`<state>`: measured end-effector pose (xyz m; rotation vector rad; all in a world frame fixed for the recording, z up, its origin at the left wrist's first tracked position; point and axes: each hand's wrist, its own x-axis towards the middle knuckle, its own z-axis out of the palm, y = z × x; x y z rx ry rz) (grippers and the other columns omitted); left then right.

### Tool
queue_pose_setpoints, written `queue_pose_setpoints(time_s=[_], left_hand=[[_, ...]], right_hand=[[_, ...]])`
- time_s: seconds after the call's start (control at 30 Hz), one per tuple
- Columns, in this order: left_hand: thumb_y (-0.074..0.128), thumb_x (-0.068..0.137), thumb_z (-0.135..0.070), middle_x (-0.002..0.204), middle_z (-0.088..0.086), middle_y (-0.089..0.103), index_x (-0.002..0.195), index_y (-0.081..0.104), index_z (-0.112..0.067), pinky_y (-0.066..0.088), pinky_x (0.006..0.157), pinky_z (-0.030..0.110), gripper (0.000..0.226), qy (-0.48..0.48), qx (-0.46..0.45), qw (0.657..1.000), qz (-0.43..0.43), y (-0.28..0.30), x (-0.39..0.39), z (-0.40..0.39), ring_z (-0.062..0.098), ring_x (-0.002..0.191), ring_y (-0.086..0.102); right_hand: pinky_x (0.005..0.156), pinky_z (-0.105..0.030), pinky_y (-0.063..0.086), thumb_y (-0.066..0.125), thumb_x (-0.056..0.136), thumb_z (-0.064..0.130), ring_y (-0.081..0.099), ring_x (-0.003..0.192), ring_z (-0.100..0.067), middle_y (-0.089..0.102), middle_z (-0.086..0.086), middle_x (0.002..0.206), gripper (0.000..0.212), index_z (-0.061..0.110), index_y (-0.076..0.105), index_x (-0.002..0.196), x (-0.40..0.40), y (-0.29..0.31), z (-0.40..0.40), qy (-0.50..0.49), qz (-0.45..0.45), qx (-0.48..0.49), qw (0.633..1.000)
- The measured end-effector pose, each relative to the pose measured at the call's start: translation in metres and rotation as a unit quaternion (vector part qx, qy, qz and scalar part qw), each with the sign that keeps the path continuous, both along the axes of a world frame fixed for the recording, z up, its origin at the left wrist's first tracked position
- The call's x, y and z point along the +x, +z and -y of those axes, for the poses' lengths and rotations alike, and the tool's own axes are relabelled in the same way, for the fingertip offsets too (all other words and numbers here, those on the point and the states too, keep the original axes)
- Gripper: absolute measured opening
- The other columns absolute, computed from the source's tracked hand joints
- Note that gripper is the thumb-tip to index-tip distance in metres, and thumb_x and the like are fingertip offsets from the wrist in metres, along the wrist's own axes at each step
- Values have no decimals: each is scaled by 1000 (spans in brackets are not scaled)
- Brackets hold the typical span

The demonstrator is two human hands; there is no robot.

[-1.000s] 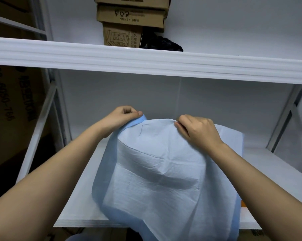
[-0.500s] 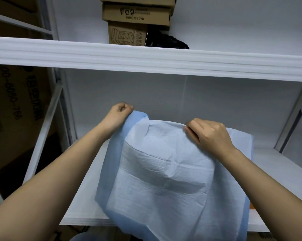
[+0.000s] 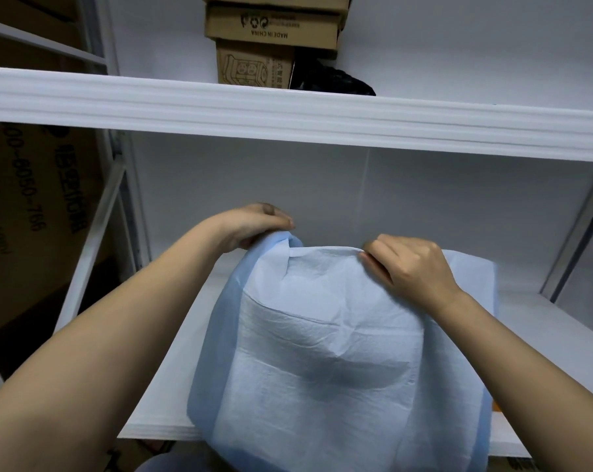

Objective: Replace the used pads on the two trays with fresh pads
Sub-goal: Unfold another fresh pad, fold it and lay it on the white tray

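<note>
A white absorbent pad with a blue border (image 3: 329,356) hangs in front of me over the white lower shelf (image 3: 172,379). My left hand (image 3: 254,226) pinches its upper left blue corner. My right hand (image 3: 411,267) pinches the top edge further right, knuckles up. The pad drapes down past the shelf's front edge, creased across its middle. A second pale blue layer of pad (image 3: 472,277) shows behind my right hand. No tray is visible; the pad hides whatever lies beneath it.
An upper white shelf (image 3: 288,114) crosses the view, carrying stacked cardboard boxes (image 3: 271,39) and a black bag (image 3: 332,80). A large cardboard box (image 3: 32,206) stands left behind the rack's upright. A white metal brace (image 3: 574,240) runs at the right.
Both hands have stayed on the pad's top edge. My left hand has shifted slightly right and the blue corner has folded over more; the view has drifted a little.
</note>
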<state>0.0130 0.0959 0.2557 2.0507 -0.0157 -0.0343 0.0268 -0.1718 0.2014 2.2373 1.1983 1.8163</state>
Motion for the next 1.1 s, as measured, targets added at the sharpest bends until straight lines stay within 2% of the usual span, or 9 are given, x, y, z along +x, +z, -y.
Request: queue_pose_setpoints(time_s=[0.07,0.17,0.37,0.6,0.73,0.83,0.93,1.03,1.1], left_hand=[[61,90,-22,89,-7,66,97,66,-24,47,67,19,9,-2,-10,1000,2,-1,0,2,8,82,58],[61,90,-15,88,-7,66,92,68,-21,49,67,13,9,48,-81,994,50,-3,2,-3,7,79,60],[57,89,-5,88,0,65,106,66,-11,52,64,13,20,172,-245,946,128,-7,-2,-14,10,75,60],[56,89,-1,77,-6,59,101,64,-11,42,50,0,18,256,-241,907,232,-2,-13,-26,-2,60,55],[58,89,-8,76,-7,59,93,65,-15,39,43,5,11,250,-226,916,217,-3,-18,-36,-1,57,54],[58,91,-18,81,-8,62,100,65,-18,45,56,14,11,224,-223,927,203,-6,-21,-40,4,68,55],[61,90,-26,87,-4,67,100,67,-18,47,68,23,14,151,-215,955,136,-8,-24,-47,10,77,60],[64,88,-19,87,0,67,96,68,-16,50,67,19,9,108,-156,975,117,-11,-27,-54,11,79,61],[63,88,-15,85,0,67,91,69,-17,49,68,17,6,103,-164,972,132,-10,-28,-56,9,77,60]], right_hand=[[40,-28,31,52,95,23,44,46,-21,45,-2,57,32,10,58,66,-1,1,1,1,-1,-2,1000],[40,-29,32,53,95,23,45,46,-21,46,-2,57,31,10,58,67,0,2,5,-5,-5,6,1000],[40,-29,36,51,96,24,51,50,-22,53,-2,61,29,11,59,71,-2,8,6,-4,-49,67,997],[44,-24,30,44,93,35,53,53,-21,56,3,64,29,16,55,73,-11,16,3,-10,-154,96,983],[50,-26,33,39,91,45,54,59,-21,58,7,67,32,19,53,76,-8,18,6,-11,-228,95,969],[57,-31,39,46,89,43,54,65,-18,58,10,69,26,21,55,77,-7,20,6,15,-306,124,944],[67,-34,45,55,89,40,59,73,-13,63,14,75,17,26,60,80,-3,25,6,40,-377,139,915],[70,-35,48,57,87,42,60,75,-10,65,17,76,13,32,61,80,1,28,5,45,-400,135,906],[70,-35,48,60,88,39,61,75,-9,66,17,76,11,33,62,79,2,29,4,43,-406,140,902]])
